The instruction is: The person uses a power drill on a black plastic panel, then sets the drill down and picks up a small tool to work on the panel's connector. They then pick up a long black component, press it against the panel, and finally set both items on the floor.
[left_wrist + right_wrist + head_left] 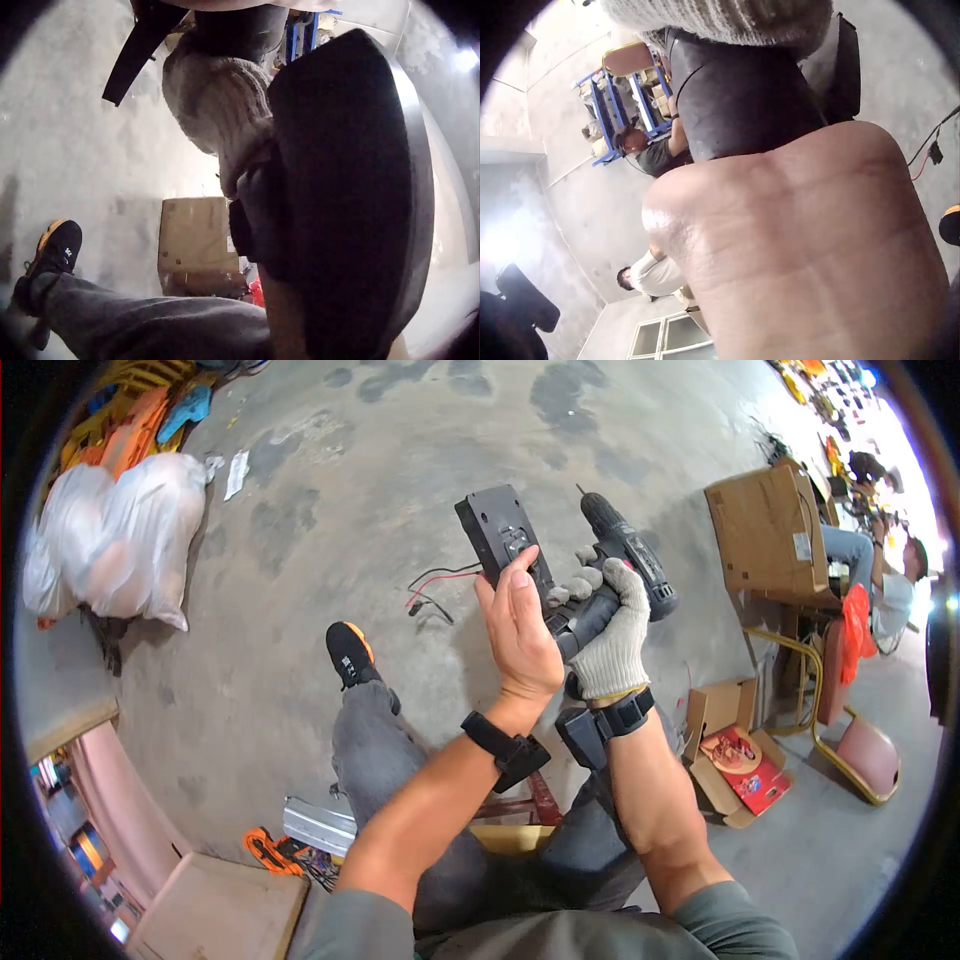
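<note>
My right hand (612, 640), in a white knitted glove, grips the handle of a black cordless drill (630, 555), its chuck pointing away from me. Just left of the drill is a flat black rectangular box (492, 520) with screw holes and a small fitting on its face. My bare left hand (525, 635) holds the near end of this box, one fingertip on the fitting. The left palm lies close against the lower end of the drill handle. Red and black wires (430, 582) with a small connector trail beside the box. I cannot tell whether box and drill are joined.
An open carton with a red printed box (745, 765) lies at right, near a metal-framed chair (868, 758) and a large cardboard box (760, 530). White plastic bags (150, 530) stand at left. An orange tool (270, 852) is near my leg. Other people (656, 276) are in the room.
</note>
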Tool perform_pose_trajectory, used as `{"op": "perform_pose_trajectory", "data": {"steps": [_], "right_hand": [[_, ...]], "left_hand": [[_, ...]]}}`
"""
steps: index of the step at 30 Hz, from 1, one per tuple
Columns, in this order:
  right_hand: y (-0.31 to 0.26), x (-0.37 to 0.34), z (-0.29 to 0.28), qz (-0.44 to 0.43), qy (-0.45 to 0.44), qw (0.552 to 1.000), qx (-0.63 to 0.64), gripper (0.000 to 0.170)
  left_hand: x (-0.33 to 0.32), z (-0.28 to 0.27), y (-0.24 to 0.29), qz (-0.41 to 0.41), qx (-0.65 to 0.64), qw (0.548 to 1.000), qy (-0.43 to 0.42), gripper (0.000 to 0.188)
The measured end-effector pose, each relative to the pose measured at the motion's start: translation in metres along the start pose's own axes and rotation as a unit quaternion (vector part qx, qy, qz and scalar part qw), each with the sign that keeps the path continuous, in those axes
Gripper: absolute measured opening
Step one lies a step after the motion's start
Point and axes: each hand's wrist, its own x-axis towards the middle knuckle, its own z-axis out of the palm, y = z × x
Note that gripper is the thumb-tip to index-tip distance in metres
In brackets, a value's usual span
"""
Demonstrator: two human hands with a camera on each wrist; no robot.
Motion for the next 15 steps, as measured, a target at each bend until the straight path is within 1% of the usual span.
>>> {"op": "perform_pose_trajectory", "data": {"steps": [1,2,4,5,7,8,9,10,11,13,14,15], "right_hand": [[-0.001,0.003,-0.001,-0.002,0.0,1.0,-0.003,0.024],[0.0,0.004,-0.003,-0.002,0.0,1.0,-0.006,0.025],[0.0,0.007,-0.008,-0.01,0.004,1.0,-0.014,0.025],[-0.001,0.01,-0.009,-0.014,0.0,1.0,-0.022,0.025],[-0.002,0.012,-0.012,-0.009,-0.001,1.0,-0.025,0.026],[-0.004,0.013,-0.015,-0.008,-0.003,1.0,-0.03,0.026],[-0.005,0.015,-0.018,-0.002,-0.008,0.999,-0.034,0.026],[-0.007,0.015,-0.021,-0.003,-0.036,0.997,-0.066,0.025],[-0.005,0.015,-0.022,0.032,-0.043,0.998,-0.024,0.024],[-0.002,0.012,-0.021,0.026,-0.027,0.999,-0.034,0.023],[-0.002,0.012,-0.02,0.027,-0.018,0.999,-0.04,0.023],[-0.003,0.014,-0.018,0.024,-0.013,0.998,-0.05,0.022]], "left_hand": [[0.001,0.002,0.0,-0.009,-0.036,0.999,0.011,0.052],[0.002,0.005,0.002,-0.011,-0.04,0.999,0.006,0.052],[0.003,0.008,0.006,-0.047,-0.079,0.995,0.034,0.048],[0.003,0.008,0.005,-0.047,-0.082,0.995,0.038,0.048],[0.003,0.005,0.006,-0.027,-0.04,0.999,0.007,0.043],[0.003,0.008,0.009,-0.003,-0.019,0.999,0.025,0.047],[0.002,0.006,0.011,-0.006,0.0,1.0,0.007,0.045],[0.001,0.008,0.011,0.009,-0.013,1.0,0.011,0.044],[0.0,0.007,0.009,0.024,-0.018,0.999,0.015,0.043],[-0.001,0.005,0.007,0.034,-0.004,0.999,0.022,0.041],[-0.001,0.005,0.006,-0.017,-0.049,0.998,0.021,0.041],[-0.001,0.006,0.003,-0.077,-0.064,0.995,0.029,0.041]]}}
